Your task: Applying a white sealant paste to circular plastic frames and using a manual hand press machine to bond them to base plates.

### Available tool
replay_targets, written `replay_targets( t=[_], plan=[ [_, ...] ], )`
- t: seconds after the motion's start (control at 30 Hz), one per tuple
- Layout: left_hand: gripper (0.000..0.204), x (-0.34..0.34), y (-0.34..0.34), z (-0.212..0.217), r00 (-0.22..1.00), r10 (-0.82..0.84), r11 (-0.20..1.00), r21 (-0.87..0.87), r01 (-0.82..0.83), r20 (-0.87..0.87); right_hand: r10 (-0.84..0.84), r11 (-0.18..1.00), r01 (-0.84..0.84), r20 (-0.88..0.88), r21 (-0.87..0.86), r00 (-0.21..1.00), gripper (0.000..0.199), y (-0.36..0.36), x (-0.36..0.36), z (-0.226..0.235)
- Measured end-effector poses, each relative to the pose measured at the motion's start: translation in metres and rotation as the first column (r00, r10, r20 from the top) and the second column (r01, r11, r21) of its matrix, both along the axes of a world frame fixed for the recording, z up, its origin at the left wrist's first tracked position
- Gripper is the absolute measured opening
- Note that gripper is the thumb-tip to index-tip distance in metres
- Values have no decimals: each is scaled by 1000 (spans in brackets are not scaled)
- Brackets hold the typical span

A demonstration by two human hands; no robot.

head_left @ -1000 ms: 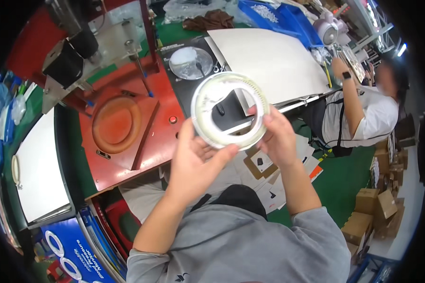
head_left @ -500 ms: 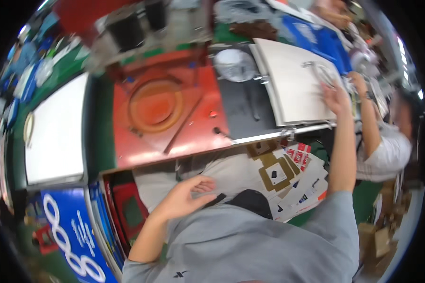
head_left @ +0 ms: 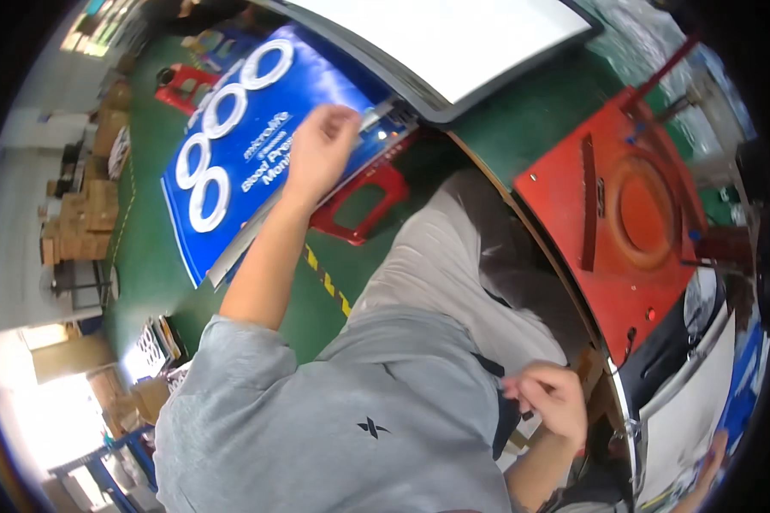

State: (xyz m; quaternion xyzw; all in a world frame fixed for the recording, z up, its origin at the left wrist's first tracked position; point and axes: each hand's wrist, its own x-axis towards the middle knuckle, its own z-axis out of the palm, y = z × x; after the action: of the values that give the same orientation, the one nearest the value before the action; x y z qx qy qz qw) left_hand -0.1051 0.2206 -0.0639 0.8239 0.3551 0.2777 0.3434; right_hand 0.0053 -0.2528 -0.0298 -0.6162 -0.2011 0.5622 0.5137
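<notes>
Two hands doing totally different things here, so going from closest out: the right hand (head_left: pixel 552 402) is down by the lap against the grey sweatshirt (head_left: pixel 351 427), fingers curled in loosely with the thumb close to them, and honestly I can't tell if it's got anything pinched in there or not. The left hand (head_left: pixel 321 150) is stretched way out to the side, fingers bent with the tips down on the near edge of the flat blue sheet with big white rings on it (head_left: pixel 231 162), which lies on top of a red plastic stool (head_left: pixel 364 201) on the green floor. Looks like touching or just starting to grip, nothing lifted clear yet, can't say if it's actually closed on the edge. Further off on the bench, the red metal plate with a round recess (head_left: pixel 633 214) sits with nothing in the recess, so I'd judge whatever goes there is yet to be fetched, with the flat white board (head_left: pixel 453 38) beyond that
</notes>
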Motion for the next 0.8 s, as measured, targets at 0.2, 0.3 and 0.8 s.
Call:
replay_targets(
  t=[0.2, 0.3, 0.8],
  plan=[
    [56, -15, 152, -17, 950, 258, 753, 652, -86, -173, -125, 992, 126, 32, -9, 992, 25, 59, -23, -43],
    [63, -33, 233, -37, 885, 249, 812, 583, 30, -392, -103, 995, 95, 256, 42, 961, 27, 76, -22, -55],
    [58, -9, 289, -25, 906, -112, 967, 165, 194, -408, -271, 963, 252, 307, 98, 913, 25, 67, -37, -75]
  ],
)
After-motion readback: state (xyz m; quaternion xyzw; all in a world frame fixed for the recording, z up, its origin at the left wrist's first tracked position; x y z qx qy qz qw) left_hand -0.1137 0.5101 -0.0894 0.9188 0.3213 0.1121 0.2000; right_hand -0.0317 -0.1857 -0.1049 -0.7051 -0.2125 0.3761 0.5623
